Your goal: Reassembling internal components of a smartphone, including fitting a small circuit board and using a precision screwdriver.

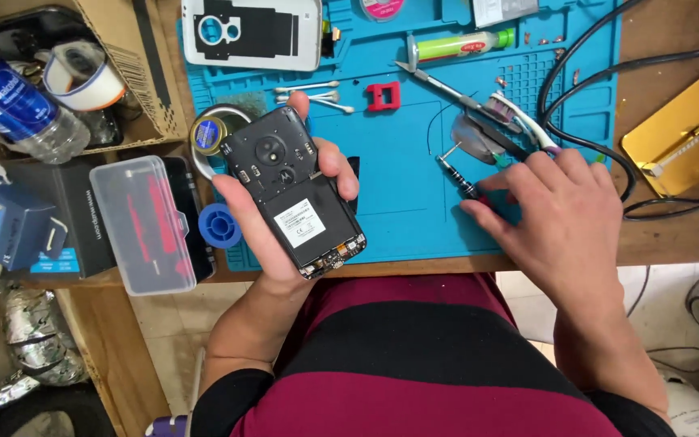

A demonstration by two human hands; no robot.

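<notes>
My left hand (264,235) holds a black phone (293,190) with its back cover off, so the inner frame, round camera ring and white label show. It hovers over the left part of the blue work mat (398,170). My right hand (556,218) rests on the mat's right side, fingertips on a small dark screwdriver (456,174) that lies on the mat. Just beyond the fingers lie tweezers (446,87), a toothbrush (519,117) and a grey pick.
A white phone back panel (251,32), cotton swabs (313,91), a small red block (383,95) and a green glue tube (463,44) lie at the mat's far side. Left: a clear plastic case (143,222), boxes, water bottle (18,101), tape rolls. Right: black cables (584,121), a gold tray (685,129).
</notes>
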